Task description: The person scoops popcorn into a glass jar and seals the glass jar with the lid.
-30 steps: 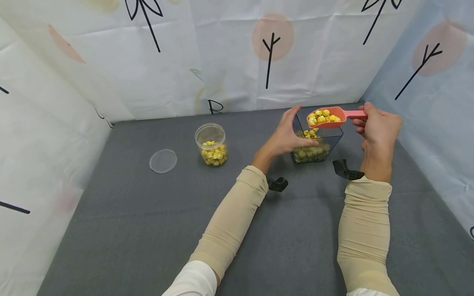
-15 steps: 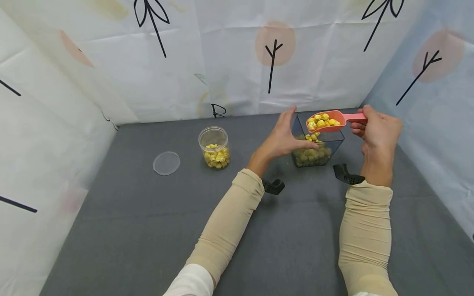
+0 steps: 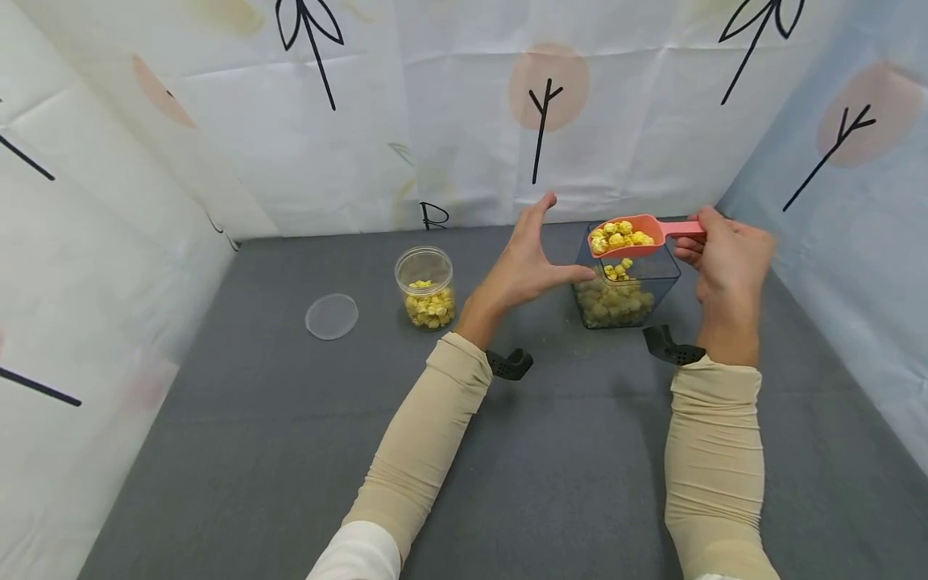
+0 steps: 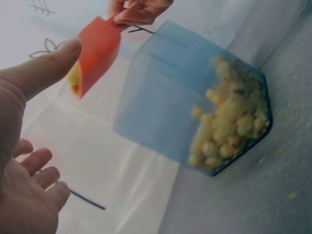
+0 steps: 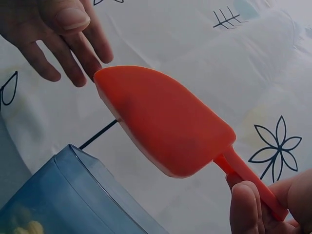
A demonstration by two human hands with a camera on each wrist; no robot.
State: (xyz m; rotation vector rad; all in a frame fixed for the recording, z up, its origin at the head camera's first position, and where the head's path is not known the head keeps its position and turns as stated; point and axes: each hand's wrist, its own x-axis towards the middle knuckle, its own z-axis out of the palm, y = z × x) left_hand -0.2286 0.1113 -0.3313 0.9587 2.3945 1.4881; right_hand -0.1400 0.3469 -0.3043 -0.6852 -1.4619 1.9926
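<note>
My right hand (image 3: 735,254) grips the handle of a coral-red scoop (image 5: 165,122) loaded with yellow popcorn (image 3: 619,235). The scoop is held level above a clear bluish square container (image 4: 161,97), which has popcorn piled in its lower part. Left of that container, my left hand (image 3: 518,262) hangs in the air with thumb and fingers spread wide, holding nothing. In the right wrist view the left fingers (image 5: 73,53) show just beyond the scoop's tip. A round clear jar (image 3: 426,288), uncapped and partly filled with popcorn, stands further left.
A round translucent lid (image 3: 332,316) lies flat on the grey tabletop (image 3: 290,451), left of the jar. White patterned cloth (image 3: 464,121) rises behind the table and along both sides. Small yellow crumbs (image 4: 291,195) lie near the square container.
My left hand has come away from the square container and moved left, its fingers spreading. The right hand and loaded scoop have shifted slightly left, still above the container.
</note>
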